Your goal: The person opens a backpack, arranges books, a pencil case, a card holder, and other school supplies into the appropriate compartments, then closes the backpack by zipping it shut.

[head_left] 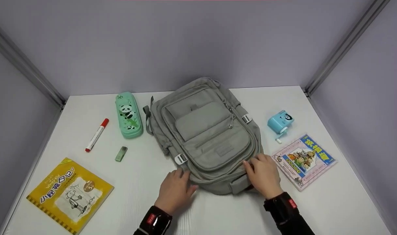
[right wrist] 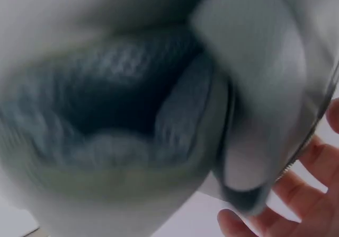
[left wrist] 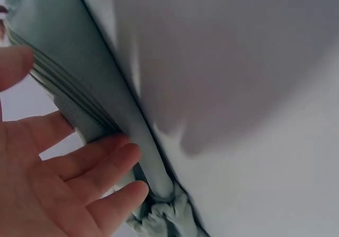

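Observation:
A grey-green backpack (head_left: 205, 122) lies on its back on the white table, front pockets up, zips shown closed. My left hand (head_left: 175, 191) is at its lower left corner, just below a white buckle (head_left: 181, 159). In the left wrist view the relaxed fingers of that hand (left wrist: 79, 181) touch the bag's zipped edge. My right hand (head_left: 265, 174) rests at the lower right corner, thumb over the rim. Blurred in the right wrist view, a gaping side pocket (right wrist: 116, 104) shows beside a wide strap (right wrist: 259, 78), with loosely spread fingers (right wrist: 296, 189) along the zip.
Left of the backpack lie a green panda pencil case (head_left: 129, 116), a red-capped marker (head_left: 97, 135), a small green eraser-like block (head_left: 121, 154) and a yellow book (head_left: 71, 195). To its right are a blue pencil sharpener (head_left: 280, 121) and a pink-bordered book (head_left: 304, 161). Grey panels (head_left: 191, 42) enclose the table.

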Motion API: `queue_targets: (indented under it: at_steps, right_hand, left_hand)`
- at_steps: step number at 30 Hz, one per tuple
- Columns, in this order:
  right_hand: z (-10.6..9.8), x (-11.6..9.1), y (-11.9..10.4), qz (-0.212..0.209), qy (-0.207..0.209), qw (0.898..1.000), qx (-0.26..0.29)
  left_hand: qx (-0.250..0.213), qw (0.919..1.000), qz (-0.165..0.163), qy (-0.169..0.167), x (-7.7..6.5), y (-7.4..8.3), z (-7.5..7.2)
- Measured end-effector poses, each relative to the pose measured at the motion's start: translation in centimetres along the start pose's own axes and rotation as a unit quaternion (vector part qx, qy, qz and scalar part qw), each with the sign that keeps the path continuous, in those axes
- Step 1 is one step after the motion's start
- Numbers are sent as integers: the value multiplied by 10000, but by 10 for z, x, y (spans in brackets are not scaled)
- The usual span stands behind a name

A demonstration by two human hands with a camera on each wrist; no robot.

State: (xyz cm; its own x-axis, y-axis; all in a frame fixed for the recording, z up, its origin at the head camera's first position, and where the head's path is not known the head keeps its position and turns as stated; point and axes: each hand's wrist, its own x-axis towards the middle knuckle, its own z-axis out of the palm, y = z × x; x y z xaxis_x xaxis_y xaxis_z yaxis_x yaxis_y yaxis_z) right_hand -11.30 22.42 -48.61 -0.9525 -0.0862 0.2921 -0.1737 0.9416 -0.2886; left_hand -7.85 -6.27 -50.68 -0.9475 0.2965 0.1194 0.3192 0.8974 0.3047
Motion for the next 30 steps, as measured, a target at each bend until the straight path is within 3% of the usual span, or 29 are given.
queue_targets:
  at_steps: [4,10,13,17,19,24,27,30]
  right_hand:
    - [3,-18,-22,-249,24,9996,-109]
    - [7,-41,-59,-715,-128,9973,-95]
    - [7,-49,-72,-818,-235,9964,-15]
    - [2,-52,-78,-685,-389,9967,175]
    - [1,-51,-75,-575,-401,9972,268]
    - [0,-37,-50,-241,-235,9968,723]
    - [1,-30,-32,-77,-140,9955,939]
    - [3,-27,-17,-53,-117,9952,975]
  left_hand:
    - [23,9995,-302,6,5,-19,-5]
    - [341,9936,-933,535,9,-41,-8]
    - [426,9892,-1018,963,8,-40,-9]
    - [167,9895,-726,1241,3,-22,-13]
    - [-114,9930,-455,1081,-2,-8,-15]
    - [-711,9973,176,99,-16,27,-16]
    - [-845,9960,204,-209,-21,37,-15]
    - [-935,9954,117,-145,-22,38,-13]
